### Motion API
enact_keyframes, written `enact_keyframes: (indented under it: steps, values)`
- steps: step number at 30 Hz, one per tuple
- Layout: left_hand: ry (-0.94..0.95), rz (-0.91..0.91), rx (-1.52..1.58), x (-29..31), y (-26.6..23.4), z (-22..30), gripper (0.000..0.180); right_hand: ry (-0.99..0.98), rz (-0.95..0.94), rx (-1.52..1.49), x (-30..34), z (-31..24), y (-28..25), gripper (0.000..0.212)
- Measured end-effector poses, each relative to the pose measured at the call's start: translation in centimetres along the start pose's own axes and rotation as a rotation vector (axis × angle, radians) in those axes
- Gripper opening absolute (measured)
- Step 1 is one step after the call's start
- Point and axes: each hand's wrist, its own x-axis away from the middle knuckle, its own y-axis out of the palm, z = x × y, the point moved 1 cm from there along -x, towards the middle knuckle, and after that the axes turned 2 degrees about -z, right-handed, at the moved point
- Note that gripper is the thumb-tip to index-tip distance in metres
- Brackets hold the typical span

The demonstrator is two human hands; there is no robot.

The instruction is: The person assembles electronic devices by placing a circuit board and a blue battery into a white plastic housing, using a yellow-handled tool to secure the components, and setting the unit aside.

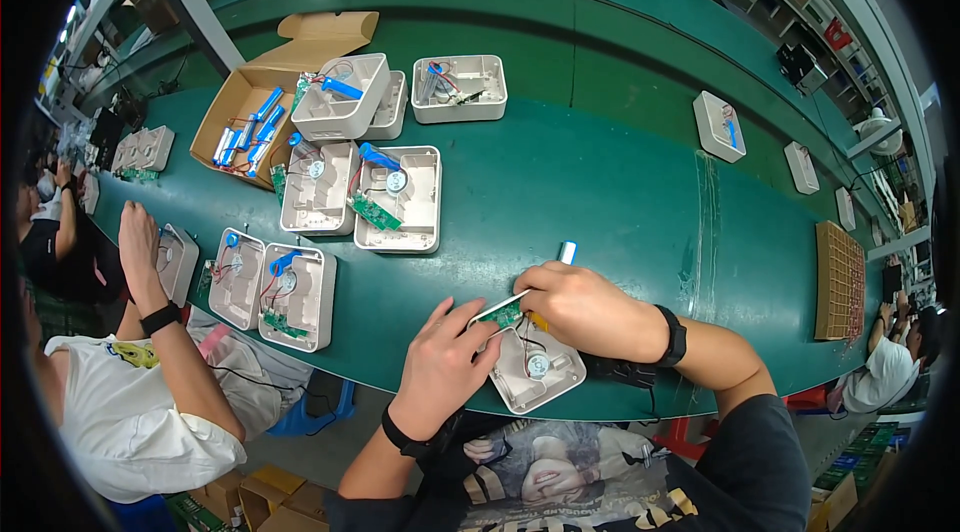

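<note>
head view | left hand (440, 364) pinches the near edge of a white plastic housing (535, 377) at the table's (600, 192) front rim | right hand (585, 307) grips a white-tipped tool (545, 277) over the green circuit board (508, 313) | board seating looks unfinished | four open housings (360, 197) wait, well apart

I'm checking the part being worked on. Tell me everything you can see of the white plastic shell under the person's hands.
The white plastic shell lies open side up at the near edge of the green table, turned at a slant. It is a shallow, round-cornered tray of pale plastic. Inside sit a small round silver disc and thin red wires. A green circuit board rests at its far rim. The left hand steadies its left side; the right hand works above the board.
</note>
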Motion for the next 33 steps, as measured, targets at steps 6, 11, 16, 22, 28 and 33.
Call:
enact_keyframes:
  steps: [6, 11, 16, 22, 28, 33]
  values:
    - [0.007, -0.032, 0.024, -0.3, -0.1, 0.0, 0.014, 0.017, 0.071, -0.035, 0.5, 0.1, 0.3, 0.012]
    - [0.004, -0.027, 0.003, -0.3, 0.0, 0.0, 0.013, 0.025, -0.002, 0.014, -0.1, 0.2, 0.1, 0.014]
    - [0.009, -0.027, 0.011, -0.4, -0.1, 0.2, 0.011, 0.023, -0.052, -0.070, 0.2, 1.2, -0.4, 0.014]
    - [0.024, -0.013, 0.005, -0.3, -0.3, -0.1, 0.010, 0.054, 0.217, -0.149, 2.8, 4.6, -2.1, 0.018]
    - [-0.025, 0.012, -0.023, -0.1, -0.4, 0.2, 0.010, 0.049, 0.150, -0.150, 3.4, 2.1, -2.8, 0.030]
    - [-0.004, 0.016, -0.037, -0.4, 0.2, 0.3, 0.010, 0.025, 0.210, 0.017, 3.2, 5.2, -1.8, 0.034]
